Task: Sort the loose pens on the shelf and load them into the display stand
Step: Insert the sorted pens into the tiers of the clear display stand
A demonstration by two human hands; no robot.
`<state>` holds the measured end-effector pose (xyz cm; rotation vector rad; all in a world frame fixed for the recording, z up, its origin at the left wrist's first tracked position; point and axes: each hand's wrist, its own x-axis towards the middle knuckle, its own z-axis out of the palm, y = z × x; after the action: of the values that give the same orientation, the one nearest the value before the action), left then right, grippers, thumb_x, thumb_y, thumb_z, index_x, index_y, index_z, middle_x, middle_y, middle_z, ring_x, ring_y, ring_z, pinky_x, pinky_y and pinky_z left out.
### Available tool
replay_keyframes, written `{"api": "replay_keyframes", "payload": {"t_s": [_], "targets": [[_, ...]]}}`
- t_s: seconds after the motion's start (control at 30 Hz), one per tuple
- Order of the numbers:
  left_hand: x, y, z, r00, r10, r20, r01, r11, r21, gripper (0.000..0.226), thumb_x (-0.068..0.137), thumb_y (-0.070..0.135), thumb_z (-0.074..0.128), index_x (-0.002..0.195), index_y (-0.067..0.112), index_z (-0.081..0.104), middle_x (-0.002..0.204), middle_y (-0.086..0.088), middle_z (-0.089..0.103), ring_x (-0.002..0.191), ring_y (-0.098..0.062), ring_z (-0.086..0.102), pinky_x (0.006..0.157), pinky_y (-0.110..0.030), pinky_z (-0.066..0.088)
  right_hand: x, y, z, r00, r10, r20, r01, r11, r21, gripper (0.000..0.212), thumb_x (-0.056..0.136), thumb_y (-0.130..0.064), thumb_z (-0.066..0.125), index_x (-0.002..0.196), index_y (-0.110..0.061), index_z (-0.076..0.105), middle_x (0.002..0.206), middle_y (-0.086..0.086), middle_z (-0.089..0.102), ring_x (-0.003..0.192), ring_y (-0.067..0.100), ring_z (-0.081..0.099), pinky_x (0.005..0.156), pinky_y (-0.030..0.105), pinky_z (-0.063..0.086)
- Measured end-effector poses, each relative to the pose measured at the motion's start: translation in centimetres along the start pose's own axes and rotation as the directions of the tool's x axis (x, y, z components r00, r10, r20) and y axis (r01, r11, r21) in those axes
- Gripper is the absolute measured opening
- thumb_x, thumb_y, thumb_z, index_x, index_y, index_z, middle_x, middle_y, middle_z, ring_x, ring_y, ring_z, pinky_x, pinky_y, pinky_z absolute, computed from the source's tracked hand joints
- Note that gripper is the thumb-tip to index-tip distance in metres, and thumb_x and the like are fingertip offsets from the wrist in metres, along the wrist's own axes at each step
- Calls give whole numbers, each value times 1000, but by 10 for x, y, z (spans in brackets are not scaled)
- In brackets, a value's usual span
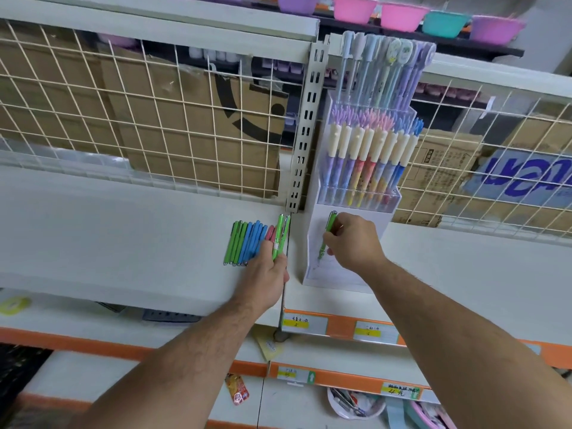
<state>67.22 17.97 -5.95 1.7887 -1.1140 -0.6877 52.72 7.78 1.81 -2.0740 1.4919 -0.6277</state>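
**Loose pens** (244, 243): green, blue and pink, lying side by side on the shelf (123, 227), just left of the display stand (385, 209).

**Stand:** upper tiers stocked with pastel pens. The lowest front tier (337, 275) looks unfilled.

**Left hand** (266, 269): fingers curled round sorted green pens (280, 235), held upright beside the row.

**Right hand** (351, 243): pinches a single green pen (330, 226) over the front tier.

**Step, as judged:** loading the greens, at an early stage.

**Next move:** the single pen probably needs lowering upright into that tier and releasing, then a refill from the left hand.
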Motion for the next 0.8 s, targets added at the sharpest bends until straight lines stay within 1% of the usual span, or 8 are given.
{"api": "replay_keyframes", "payload": {"t_s": [0.07,0.17,0.3,0.4,0.53,0.63,0.7,0.8], "targets": [[0,-2,0,1000,-2,12,2,1000,-4,11,106,31,38,101,22,43,87,-7,67,70,-15,59,55,-26,42,-3,-1,1,1000,13,-20,-13,1000,15,11,89,-14,64,80,-9,61,77,12,69,75,29,71,57,43,61],[1,-3,-1,1000,8,20,-8,1000,-6,10,106,31,38,105,22,43,86,-4,67,73,-15,62,57,-27,44,-7,-6,-6,994,11,-108,-7,999,38,10,87,-17,64,80,-10,62,74,9,69,72,27,69,60,44,60],[2,-5,1,1000,19,19,-19,1000,-15,10,106,31,39,108,22,44,85,-4,66,75,-15,64,58,-28,47,-13,-19,-16,976,-75,-203,88,995,55,13,86,-18,65,76,-13,59,71,6,67,69,24,64,58,36,54],[2,-6,1,999,28,15,-28,1000,-13,11,106,32,39,113,24,43,84,-3,67,76,-15,66,60,-30,51,-17,-26,-12,982,-97,-160,107,993,58,15,88,-18,66,76,-15,58,72,6,66,69,25,66,57,37,56],[3,-6,2,999,34,7,-34,999,-2,9,105,32,39,111,26,42,85,-4,67,76,-16,66,60,-32,54,-16,-28,-5,986,-88,-143,95,994,45,14,89,-19,64,78,-13,57,73,8,66,73,28,65,63,44,58],[3,-7,2,999,34,8,-34,999,3,9,105,32,40,110,25,42,85,-5,67,76,-17,66,61,-35,55,-14,-29,-5,987,-73,-143,80,996,40,15,90,-17,63,77,-13,56,74,10,66,67,25,63,54,34,54],[3,-7,2,1000,28,9,-28,1000,-5,12,105,32,40,113,23,42,86,-5,66,77,-16,65,59,-31,51,-14,-28,-6,987,-77,-143,79,997,7,14,89,-16,63,77,-12,56,74,9,65,62,21,60,49,29,50],[5,-8,3,1000,27,5,-27,1000,-13,15,105,31,40,117,22,42,85,-5,66,78,-15,64,59,-27,46,-12,-24,-3,992,-65,-112,63,998,-21,11,89,-17,64,81,-10,59,75,8,65,69,24,63,58,36,56]]}}
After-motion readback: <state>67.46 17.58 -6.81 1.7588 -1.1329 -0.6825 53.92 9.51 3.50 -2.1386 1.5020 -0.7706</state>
